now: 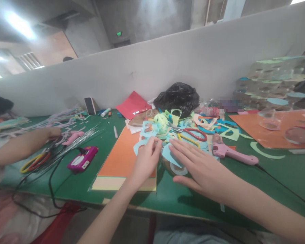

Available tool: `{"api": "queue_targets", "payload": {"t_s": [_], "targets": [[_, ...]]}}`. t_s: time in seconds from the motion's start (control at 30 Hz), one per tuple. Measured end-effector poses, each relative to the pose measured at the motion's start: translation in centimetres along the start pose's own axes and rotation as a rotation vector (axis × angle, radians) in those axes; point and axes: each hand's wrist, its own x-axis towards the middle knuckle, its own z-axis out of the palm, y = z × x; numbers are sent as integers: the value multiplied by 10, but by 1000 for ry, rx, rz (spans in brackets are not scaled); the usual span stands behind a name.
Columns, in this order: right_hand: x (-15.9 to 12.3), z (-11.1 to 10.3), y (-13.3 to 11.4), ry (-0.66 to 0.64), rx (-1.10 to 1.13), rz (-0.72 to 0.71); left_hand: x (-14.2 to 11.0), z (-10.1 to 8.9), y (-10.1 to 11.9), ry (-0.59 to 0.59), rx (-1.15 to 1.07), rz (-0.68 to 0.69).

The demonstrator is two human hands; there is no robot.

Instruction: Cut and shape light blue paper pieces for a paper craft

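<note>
On the green worktop (105, 130) there lies a paper stack (124, 159) with an orange sheet on top and pale yellow edges below. I take this stack as the landmark.

The left hand (147, 154) is above the right edge of the stack. Its grip has the thumb and the fingertips drawn together; whether something thin is between them, I cannot tell. The right hand (195, 161) is to the right of the stack. Its grip is apart: the fingers are straight and the thumb is spread away from them.

The light blue paper piece (170, 156) is just right of the stack, between the two hands, and the right fingertips overlap its edge. A roll of tape (179, 169) shows partly below this piece.

Behind the hands, to the right of the stack's far end, are paper scraps (228, 132) and red-handled scissors (195, 133). Farther right of the stack lies a pink glue gun (230, 154) with its cable. Beyond the stack are a red sheet (133, 105) and, more to the right, a black plastic bag (178, 98).

To the left of the stack is a purple box (83, 159), and farther left a co-worker's hand (54, 133) near scissors with yellow and orange handles (38, 162).
</note>
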Motion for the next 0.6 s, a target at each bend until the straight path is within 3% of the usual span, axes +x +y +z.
{"api": "queue_targets", "payload": {"t_s": [0.3,0.5,0.6], "targets": [[1,-1,-1,-40,-26,-28,0,2,-1,36,60,17],[-1,-1,0,61,-87,-11,0,2,-3,46,48,33],[-3,1,1,2,-45,-28,-1,3,-3,62,49,30]]}}
